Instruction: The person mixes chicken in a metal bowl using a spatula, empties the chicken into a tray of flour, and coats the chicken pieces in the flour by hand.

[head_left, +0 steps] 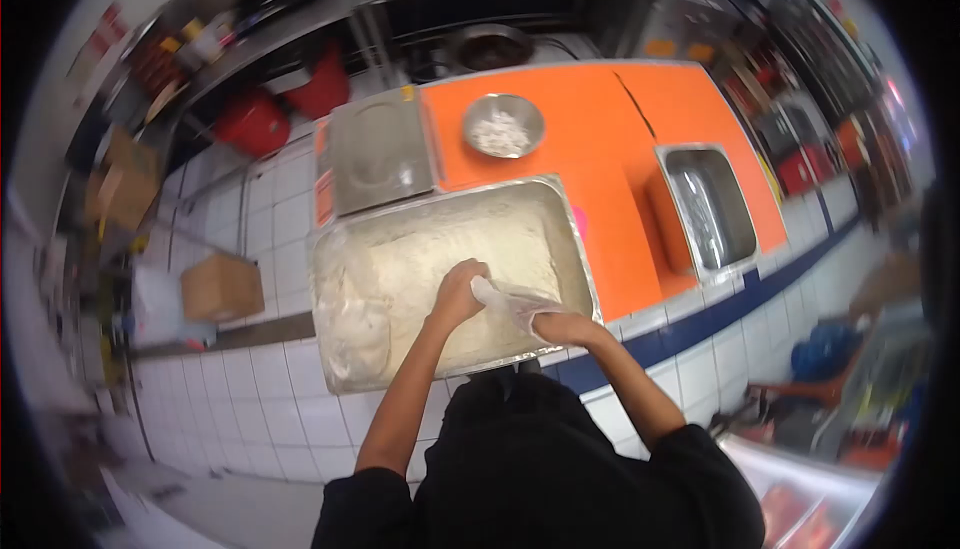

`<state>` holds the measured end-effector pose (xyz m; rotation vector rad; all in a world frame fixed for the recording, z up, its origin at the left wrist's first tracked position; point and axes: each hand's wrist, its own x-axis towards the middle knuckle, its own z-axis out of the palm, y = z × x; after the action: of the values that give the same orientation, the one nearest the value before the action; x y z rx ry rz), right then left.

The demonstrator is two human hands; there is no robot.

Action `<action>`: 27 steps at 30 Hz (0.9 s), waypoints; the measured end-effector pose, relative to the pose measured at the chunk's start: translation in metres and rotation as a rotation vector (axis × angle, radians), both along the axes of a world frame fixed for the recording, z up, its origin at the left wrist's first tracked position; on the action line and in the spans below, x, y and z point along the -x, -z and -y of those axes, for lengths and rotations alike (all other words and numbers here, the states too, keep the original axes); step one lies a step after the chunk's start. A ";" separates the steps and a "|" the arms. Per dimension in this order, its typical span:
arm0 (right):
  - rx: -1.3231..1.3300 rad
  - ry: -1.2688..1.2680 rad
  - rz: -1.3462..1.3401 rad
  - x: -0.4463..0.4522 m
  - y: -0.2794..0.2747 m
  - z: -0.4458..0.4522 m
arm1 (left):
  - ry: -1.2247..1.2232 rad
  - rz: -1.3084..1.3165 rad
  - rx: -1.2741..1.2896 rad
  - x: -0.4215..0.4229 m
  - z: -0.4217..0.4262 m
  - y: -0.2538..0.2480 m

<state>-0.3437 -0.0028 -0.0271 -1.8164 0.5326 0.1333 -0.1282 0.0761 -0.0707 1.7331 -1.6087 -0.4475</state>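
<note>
My left hand (460,294) is closed on one end of a thin, translucent plastic sheath (515,303), which looks like a disposable glove or small bag. The other end of the sheath surrounds the fingers of my right hand (562,328), so those fingers are hidden. Both hands are above a large rectangular metal tray (583,284). Pale flour (430,254) covers much of the tray's inside. Along its left side lies a whitish, shiny mass (355,334), possibly crumpled plastic; I cannot tell exactly.
Behind the tray, a steel bowl (503,127) of white pieces stands on the orange tabletop (590,109). A flat steel lid or pan (382,152) is at the back left. To the right is a deep steel container (708,209). A cardboard box (222,287) sits beyond the left side.
</note>
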 end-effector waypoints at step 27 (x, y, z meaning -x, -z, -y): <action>-1.385 0.349 0.491 -0.381 -0.076 -0.335 | -0.128 0.082 0.686 -0.224 -0.372 -0.142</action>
<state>0.0374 0.3318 0.0485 -0.3569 0.2494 -0.1623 0.0960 0.4483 0.0710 1.3181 -1.4589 0.2273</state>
